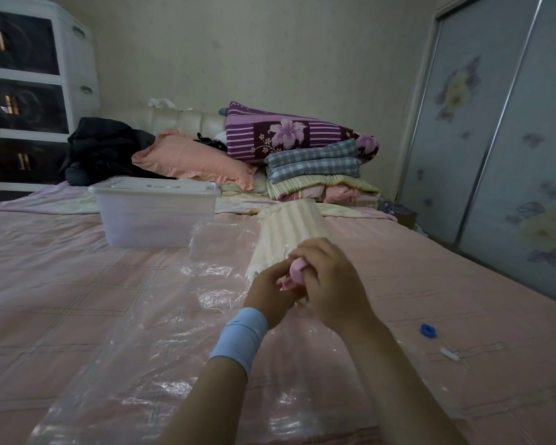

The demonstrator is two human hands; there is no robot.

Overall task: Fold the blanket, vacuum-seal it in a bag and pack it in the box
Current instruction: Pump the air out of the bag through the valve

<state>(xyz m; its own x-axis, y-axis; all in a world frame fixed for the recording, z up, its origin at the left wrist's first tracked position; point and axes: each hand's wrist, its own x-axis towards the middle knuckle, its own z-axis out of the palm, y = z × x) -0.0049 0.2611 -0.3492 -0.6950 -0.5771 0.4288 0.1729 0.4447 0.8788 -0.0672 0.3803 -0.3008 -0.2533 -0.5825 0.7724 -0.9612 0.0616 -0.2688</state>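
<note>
A folded cream striped blanket lies on the pink bed inside a clear plastic vacuum bag that spreads toward me. Both hands meet just in front of the blanket's near end. My right hand and my left hand both grip a small pink object, possibly a hand pump or clip; most of it is hidden by the fingers. My left wrist wears a light blue band. A translucent storage box with its lid on stands at the back left of the bag.
A blue cap and a small white clip lie on the bed to the right. Folded quilts, a pink pillow and dark clothes pile at the headboard. A drawer unit stands left, wardrobe doors right.
</note>
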